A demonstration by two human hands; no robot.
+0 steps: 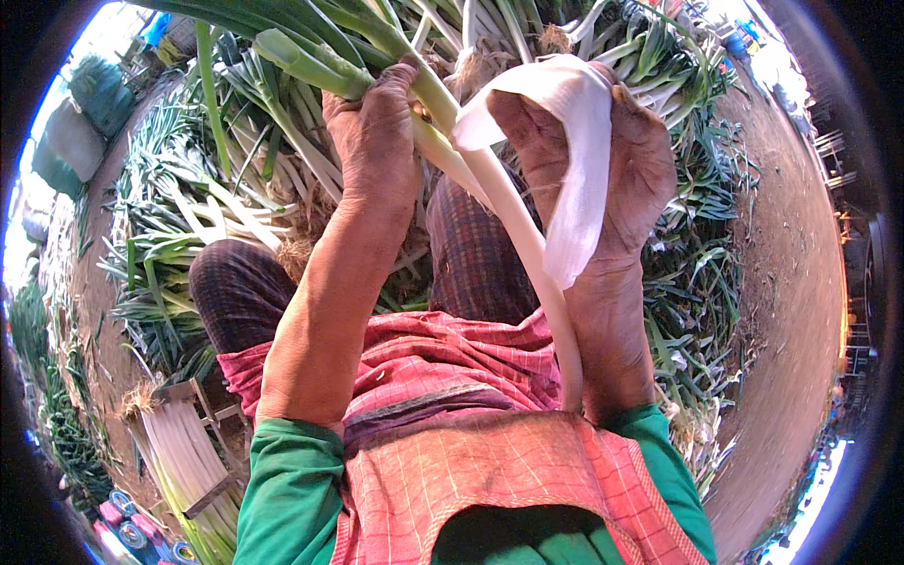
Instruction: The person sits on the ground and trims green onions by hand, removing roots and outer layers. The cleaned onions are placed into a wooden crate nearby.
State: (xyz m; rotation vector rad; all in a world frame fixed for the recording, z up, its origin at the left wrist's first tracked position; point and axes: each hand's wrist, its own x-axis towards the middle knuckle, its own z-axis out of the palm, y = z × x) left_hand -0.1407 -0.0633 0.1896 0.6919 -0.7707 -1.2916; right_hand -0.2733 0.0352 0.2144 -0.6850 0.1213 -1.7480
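Note:
My left hand point(374, 138) grips a leek or large spring onion point(522, 219) where its white shank turns green. The shank slants down towards my apron point(466, 459), and its lower end reaches the bib. A second, cut green stalk point(307, 63) sticks out on the left of the same fist. My right hand point(632, 169) has its palm turned up, with a strip of white outer skin point(583, 176) pinched at its fingertips. That strip curls over the palm, its loose end hanging by the wrist. Its other end touches the shank; whether it is still attached I cannot tell.
Unpeeled leeks with roots point(205, 205) lie heaped before my knees and to the left. Leaf trimmings point(699, 311) cover the ground at right, bordering bare earth point(791, 282). A bundle of white-stemmed leeks point(187, 452) rests in a small frame point(208, 494) at lower left.

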